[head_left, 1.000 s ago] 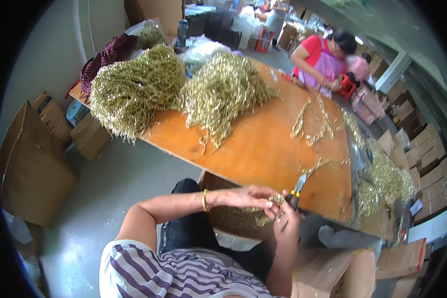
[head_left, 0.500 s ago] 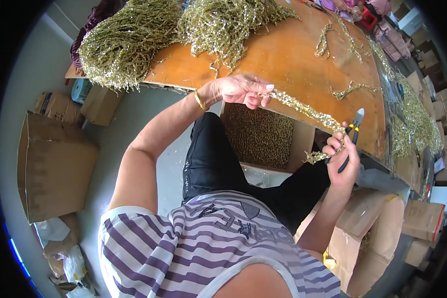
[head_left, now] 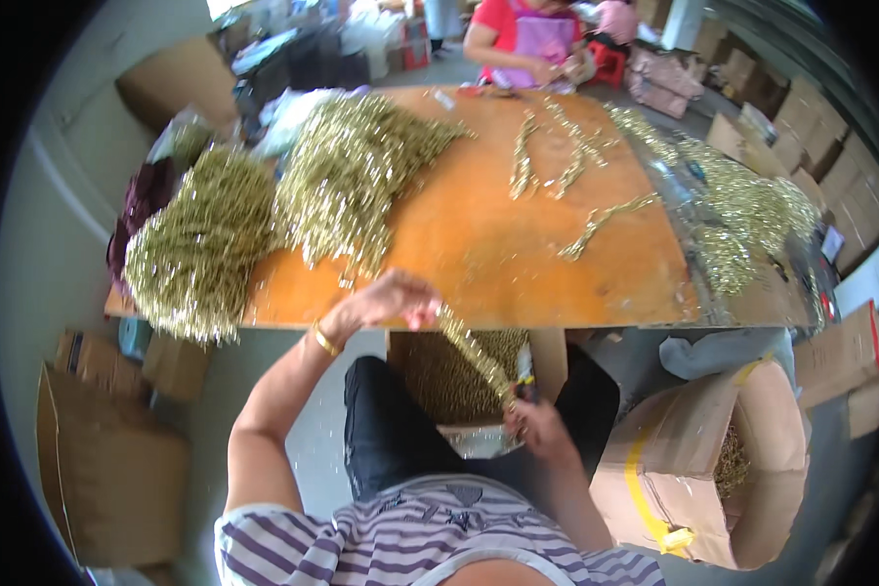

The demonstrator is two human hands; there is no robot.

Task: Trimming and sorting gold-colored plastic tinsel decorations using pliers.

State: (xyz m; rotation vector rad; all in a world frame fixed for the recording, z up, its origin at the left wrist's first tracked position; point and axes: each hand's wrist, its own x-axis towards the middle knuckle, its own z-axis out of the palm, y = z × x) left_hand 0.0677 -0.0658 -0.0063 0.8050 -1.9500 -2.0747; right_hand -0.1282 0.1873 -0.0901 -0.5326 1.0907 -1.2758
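Note:
A glittery gold strand (head_left: 471,352) runs taut and slanting between my two hands. Its upper end is pinched in the fingers of my left hand (head_left: 398,297), just off the table's near edge. My right hand (head_left: 537,427), lower and blurred by motion, grips the strand's other end together with cutting pliers (head_left: 525,371), whose handles are black and yellow. The jaws of the pliers point up and away from me. Under the strand, between my legs, stands a cardboard box (head_left: 554,363) with many small gold-brown bits in it.
Two heaps of gold strands, one near (head_left: 200,244) and one farther (head_left: 352,176), lie on the left of the orange table (head_left: 459,264). Loose strands (head_left: 606,223) lie on its right. An open carton (head_left: 674,469) stands at my right. Across the table, a person (head_left: 523,44) works.
My right hand has moved down and left with the pliers and strand, and the left hand is closer to me. The view has tilted up, showing more of the table and the person beyond.

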